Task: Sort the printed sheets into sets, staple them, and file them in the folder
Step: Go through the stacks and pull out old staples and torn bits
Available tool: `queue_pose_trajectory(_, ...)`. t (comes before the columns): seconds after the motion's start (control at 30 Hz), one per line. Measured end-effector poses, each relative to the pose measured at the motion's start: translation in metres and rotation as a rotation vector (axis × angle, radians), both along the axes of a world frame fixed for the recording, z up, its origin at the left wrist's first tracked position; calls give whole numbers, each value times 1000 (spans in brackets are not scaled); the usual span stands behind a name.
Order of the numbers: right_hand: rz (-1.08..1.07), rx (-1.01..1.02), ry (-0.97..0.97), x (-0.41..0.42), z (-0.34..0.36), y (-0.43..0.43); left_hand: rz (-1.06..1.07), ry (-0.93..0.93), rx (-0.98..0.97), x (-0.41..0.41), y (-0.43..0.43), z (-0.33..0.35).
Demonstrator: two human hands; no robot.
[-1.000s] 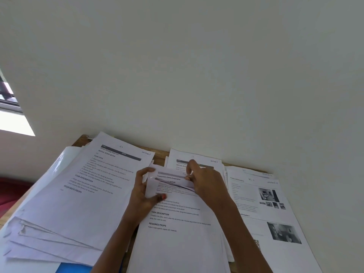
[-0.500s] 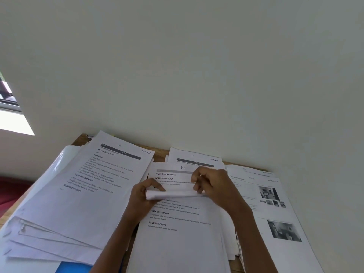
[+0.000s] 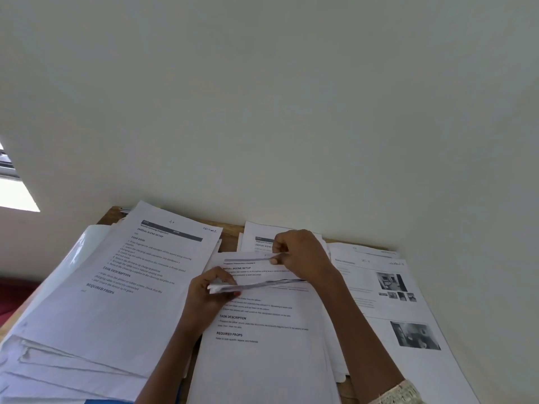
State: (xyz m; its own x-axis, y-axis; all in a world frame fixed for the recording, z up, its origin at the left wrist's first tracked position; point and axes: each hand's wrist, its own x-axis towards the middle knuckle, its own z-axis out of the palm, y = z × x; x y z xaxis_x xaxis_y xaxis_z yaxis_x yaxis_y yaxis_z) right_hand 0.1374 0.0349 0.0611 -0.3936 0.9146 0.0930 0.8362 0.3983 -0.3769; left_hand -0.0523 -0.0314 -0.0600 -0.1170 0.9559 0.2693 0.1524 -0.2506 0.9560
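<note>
Left hand: we see the left hand low over the middle stack, its thumb and fingers curled and pinching the left end of the turned-back sheets.
Right hand: the right hand is farther back, its fingertips pinching one sheet's top edge.
Sheets: the middle stack lies on the desk, between the left pile and the right pile.
Change: half a second ago we saw the right hand beside the left on the roll. The roll is now a thin strip.
</note>
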Motion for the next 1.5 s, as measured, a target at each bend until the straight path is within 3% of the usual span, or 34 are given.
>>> queue_pose_trajectory(0.17, 38, 2, -34, 11, 10, -13, -21, -144, -98, 7, -6, 10)
queue_pose_trajectory(0.33, -74, -241, 296, 39, 24, -20, -55, -366, -92, 8, -15, 29)
queue_pose_trajectory(0.4, -105, -446, 521, 62, 26, -22, -46, -414, -93, 6, -17, 40)
queue_pose_trajectory(0.5, -96, -736, 1057, 86, 14, -32, -27, -517, -80, 5, -16, 58)
queue_pose_trajectory(0.57, -70, -802, 1190, 85, 5, -43, -20, -537, -53, 6, -10, 74)
queue_pose_trajectory(0.67, -71, -782, 1235, 69, 8, -56, -7, -412, 34, 8, 7, 102)
queue_pose_trajectory(0.87, -108, -269, 1316, 58, 51, -42, -81, -293, 379, 19, 29, 168)
queue_pose_trajectory(1.0, -28, -131, 1305, 66, 53, -42, -165, -323, 441, 20, 32, 176)
queue_pose_trajectory(1.13, -26, -225, 1283, 77, 20, -44, -140, -347, 260, 14, 27, 136)
queue_pose_trajectory(1.3, -64, -351, 1282, 83, -3, -41, -202, -249, 97, 14, 21, 96)
queue_pose_trajectory(1.5, -76, -402, 1297, 76, -3, -38, -195, -205, 138, 27, 22, 98)
